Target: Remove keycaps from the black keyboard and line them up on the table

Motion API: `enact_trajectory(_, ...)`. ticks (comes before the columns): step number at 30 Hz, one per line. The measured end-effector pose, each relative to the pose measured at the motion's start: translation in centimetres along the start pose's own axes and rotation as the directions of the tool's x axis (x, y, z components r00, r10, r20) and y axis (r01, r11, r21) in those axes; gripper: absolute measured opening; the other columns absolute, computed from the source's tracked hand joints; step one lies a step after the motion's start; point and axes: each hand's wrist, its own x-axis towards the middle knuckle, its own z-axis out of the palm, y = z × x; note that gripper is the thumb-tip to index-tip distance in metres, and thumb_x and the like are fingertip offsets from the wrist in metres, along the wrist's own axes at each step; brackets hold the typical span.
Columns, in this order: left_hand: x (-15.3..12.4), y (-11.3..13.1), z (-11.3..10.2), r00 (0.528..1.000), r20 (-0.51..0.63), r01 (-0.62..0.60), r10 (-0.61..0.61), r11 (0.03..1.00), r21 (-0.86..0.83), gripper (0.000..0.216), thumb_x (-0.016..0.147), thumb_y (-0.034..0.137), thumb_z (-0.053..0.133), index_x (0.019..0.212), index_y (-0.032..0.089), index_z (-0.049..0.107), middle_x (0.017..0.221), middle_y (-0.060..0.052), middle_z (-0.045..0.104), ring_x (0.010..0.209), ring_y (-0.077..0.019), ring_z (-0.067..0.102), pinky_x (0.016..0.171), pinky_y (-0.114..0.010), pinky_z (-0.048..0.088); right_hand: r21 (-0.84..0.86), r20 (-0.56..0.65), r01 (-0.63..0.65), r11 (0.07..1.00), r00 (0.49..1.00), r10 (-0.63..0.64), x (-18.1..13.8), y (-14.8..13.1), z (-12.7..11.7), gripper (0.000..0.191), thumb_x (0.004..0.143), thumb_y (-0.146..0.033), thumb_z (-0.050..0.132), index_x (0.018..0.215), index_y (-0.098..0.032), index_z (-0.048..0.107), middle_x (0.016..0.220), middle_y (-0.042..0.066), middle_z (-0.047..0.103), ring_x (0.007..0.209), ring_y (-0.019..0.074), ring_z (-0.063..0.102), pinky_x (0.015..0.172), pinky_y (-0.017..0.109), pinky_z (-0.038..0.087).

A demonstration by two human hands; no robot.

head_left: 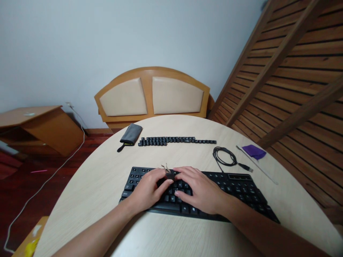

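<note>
A black keyboard (166, 207) lies across the near part of the table, with bare key positions at its upper left. My left hand (146, 189) is over its left half, with thumb and fingers closed on a small dark piece with thin wire prongs, which looks like a keycap puller (169, 174). The prongs point up and away from me. My right hand (199, 191) rests over the keyboard's middle, its fingertips by the puller and its thumb apart on the keys. Whether it also grips the puller is hard to see.
Loose black keycaps (167, 140) lie in rows behind the keyboard. A grey pouch (132, 134) is at their left. To the right are the coiled USB cable (225, 157), a purple cloth (254, 151) and a thin stick (258, 166) on the round table (88, 200).
</note>
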Motion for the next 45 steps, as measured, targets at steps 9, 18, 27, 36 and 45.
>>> enact_trajectory(9,-0.01,0.09,-0.03,1.0,-0.011,0.028,-0.028,0.999,0.029,0.018,0.095,0.028,0.05,0.1,0.019,0.065,0.096,-0.005,0.068,0.088,-0.0189,0.06,0.082,-0.03,0.044,0.026,0.0,-0.024,0.999,1.0,0.024,0.17,0.17,0.05,0.016,0.091,-0.033,0.058,0.105,-0.025,0.062,0.132,0.004,0.057,0.123,0.0221,0.049,0.105,0.042,0.038)
enact_trajectory(18,0.26,-0.32,0.19,0.989,-0.052,0.144,-0.142,0.989,0.036,0.019,0.094,0.031,0.051,0.085,0.017,0.06,0.079,-0.002,0.065,0.073,-0.0171,0.059,0.069,-0.028,0.042,0.008,-0.008,-0.013,1.0,1.0,0.013,0.19,0.4,0.39,0.02,0.089,-0.034,0.061,0.107,-0.027,0.063,0.132,0.004,0.057,0.123,0.0232,0.049,0.104,0.043,0.039)
enact_trajectory(27,-0.09,0.02,0.05,0.999,-0.026,0.03,-0.029,0.996,0.078,0.018,0.096,0.028,0.047,0.097,0.018,0.063,0.092,-0.006,0.068,0.083,-0.0191,0.061,0.078,-0.031,0.046,0.008,-0.014,-0.007,1.0,1.0,0.007,0.22,0.31,0.32,0.019,0.088,-0.033,0.061,0.105,-0.025,0.063,0.131,0.004,0.058,0.122,0.0224,0.05,0.105,0.041,0.039)
enact_trajectory(36,-0.3,0.44,-0.01,0.991,0.05,-0.129,0.122,0.974,0.185,0.022,0.098,0.029,0.045,0.1,0.019,0.064,0.09,-0.007,0.067,0.087,-0.02,0.059,0.08,-0.033,0.046,0.007,-0.022,0.002,1.0,1.0,-0.002,0.18,0.34,0.27,0.019,0.088,-0.033,0.061,0.104,-0.024,0.064,0.13,0.006,0.059,0.121,0.0239,0.051,0.103,0.043,0.04)
enact_trajectory(45,-0.1,-0.12,0.4,0.997,-0.074,0.05,-0.036,0.977,0.207,0.02,0.095,0.027,0.048,0.08,0.017,0.058,0.078,-0.003,0.061,0.074,-0.0172,0.056,0.067,-0.028,0.041,0.03,-0.038,-0.042,0.999,0.998,0.043,0.33,0.14,0.36,0.018,0.086,-0.032,0.064,0.102,-0.025,0.067,0.13,0.006,0.06,0.121,0.0241,0.052,0.103,0.044,0.04)
